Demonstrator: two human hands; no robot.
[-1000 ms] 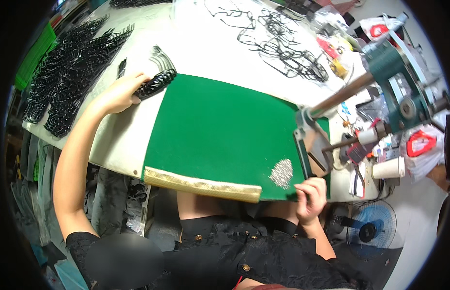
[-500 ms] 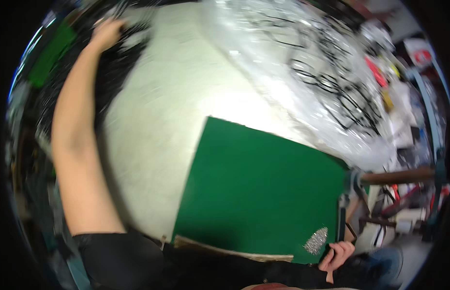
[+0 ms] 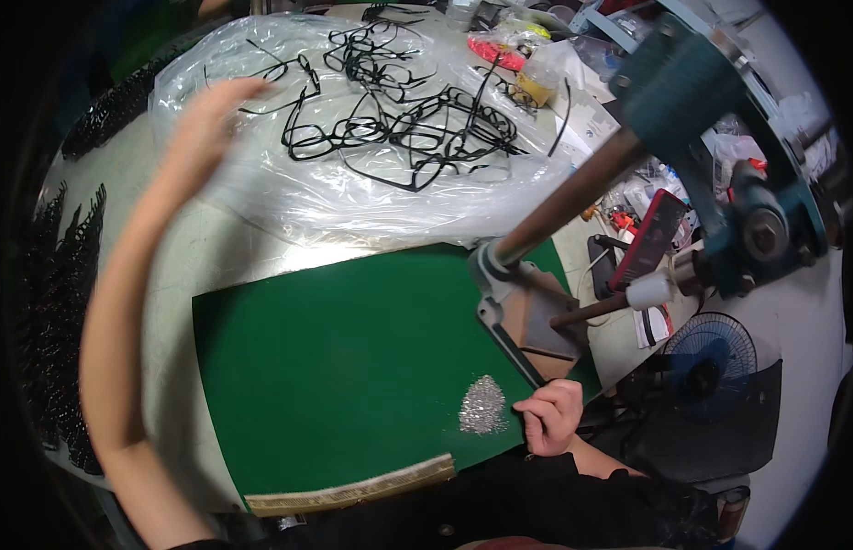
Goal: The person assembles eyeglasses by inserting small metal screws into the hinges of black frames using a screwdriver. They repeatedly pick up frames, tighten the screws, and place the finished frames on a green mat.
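Observation:
My left hand (image 3: pixel 202 133) is stretched out over the plastic sheet, smeared by motion. Its fingertips come close to a pair of black eyeglass frames (image 3: pixel 303 78), and whether it holds anything is unclear. My right hand (image 3: pixel 553 419) is closed at the near right corner of the green mat (image 3: pixel 344 367), its fingers curled at the lower end of a dark bar (image 3: pixel 514 348) on the press. What lies inside those fingers is hidden. Left of it, a small heap of tiny silvery metal pieces (image 3: pixel 483 406) rests on the mat.
A teal bench press (image 3: pixel 683 87) with a brown shaft stands at the right. More black eyeglass frames (image 3: pixel 426 128) lie tangled on clear plastic (image 3: pixel 353 206). Rows of black frame parts (image 3: pixel 60 321) line the left edge. A phone (image 3: pixel 648 240) and a fan (image 3: pixel 711 353) are at the right.
The view has swung to the right. My left hand has left the black parts at the far left and is now over the plastic sheet. My right hand stays closed near the silvery heap.

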